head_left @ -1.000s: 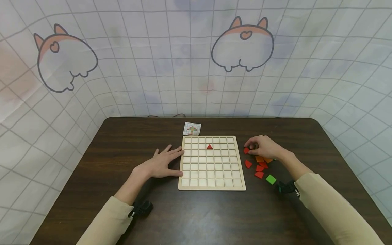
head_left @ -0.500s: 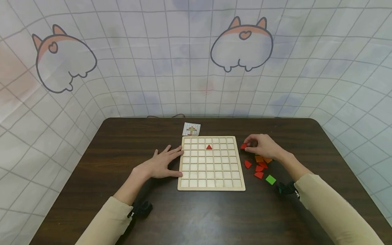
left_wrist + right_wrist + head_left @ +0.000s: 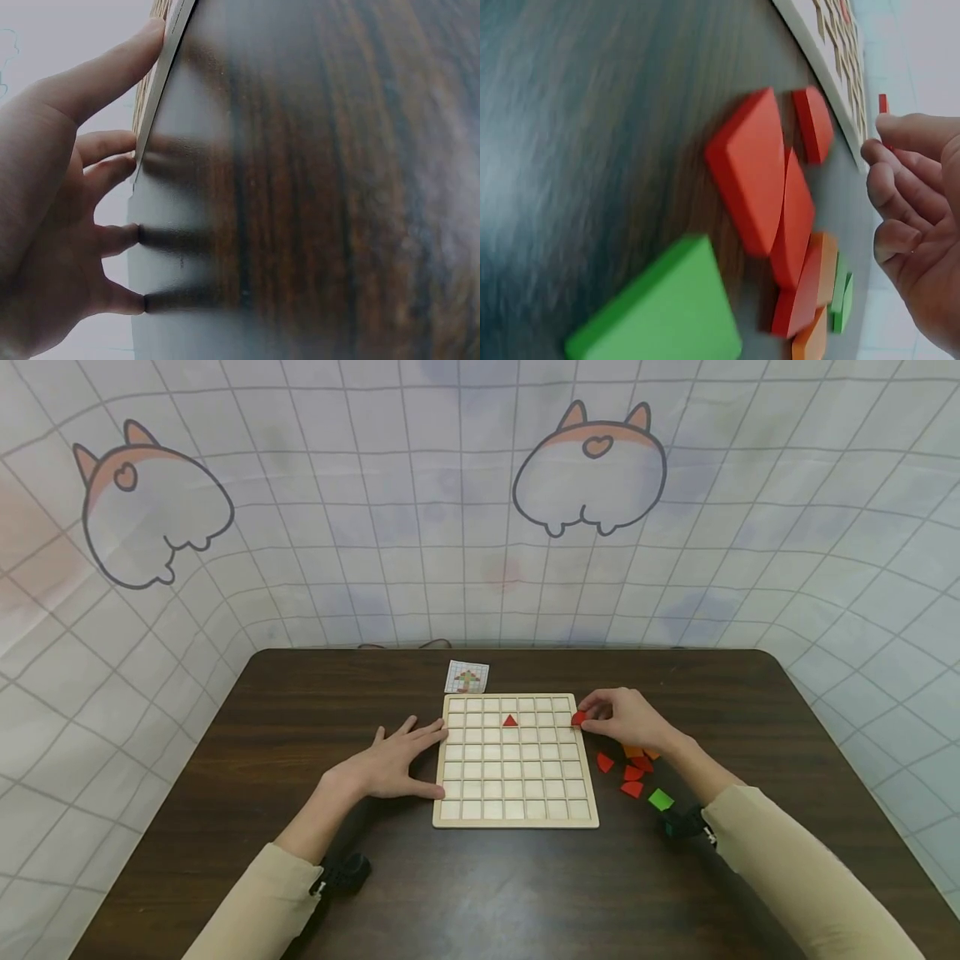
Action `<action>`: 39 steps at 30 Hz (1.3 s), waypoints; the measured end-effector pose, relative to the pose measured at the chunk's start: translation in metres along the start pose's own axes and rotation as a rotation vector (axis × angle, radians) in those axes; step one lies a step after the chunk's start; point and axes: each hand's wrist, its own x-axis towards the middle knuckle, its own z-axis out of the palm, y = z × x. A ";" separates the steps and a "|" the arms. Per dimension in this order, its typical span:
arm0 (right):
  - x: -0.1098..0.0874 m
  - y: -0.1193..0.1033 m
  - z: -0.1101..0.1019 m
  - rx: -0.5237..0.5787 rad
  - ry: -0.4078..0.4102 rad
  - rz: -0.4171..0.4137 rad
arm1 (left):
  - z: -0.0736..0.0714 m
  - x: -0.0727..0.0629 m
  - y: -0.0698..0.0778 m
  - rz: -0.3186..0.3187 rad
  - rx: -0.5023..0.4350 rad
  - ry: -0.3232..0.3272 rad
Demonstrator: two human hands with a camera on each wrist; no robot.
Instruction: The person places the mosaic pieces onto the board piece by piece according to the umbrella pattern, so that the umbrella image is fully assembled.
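A wooden grid board (image 3: 513, 765) lies on the table, with one red triangle (image 3: 510, 721) in a cell of its second row from the back. My left hand (image 3: 392, 767) rests at the board's left edge, fingers spread, fingertips and thumb touching the rim. In the left wrist view the thumb (image 3: 112, 79) lies along that rim. My right hand (image 3: 628, 717) pinches a small red piece (image 3: 578, 718) between thumb and fingers, over the board's right edge near the second row. The right wrist view shows this red piece (image 3: 883, 104) edge-on above the thumb, its full shape hidden.
Right of the board lie several loose red pieces (image 3: 632, 789), orange pieces (image 3: 633, 751) partly under my right hand, and a green square (image 3: 661, 799). Small green pieces (image 3: 841, 292) show farther back. A printed pattern card (image 3: 467, 677) lies behind the board.
My right hand has lifted the red piece from beside the pile and carried it left to the board's right edge. The left hand stays against the board.
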 end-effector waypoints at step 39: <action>0.044 -0.071 0.059 0.057 -0.083 -0.082 | 0.003 -0.005 -0.002 -0.013 0.063 -0.007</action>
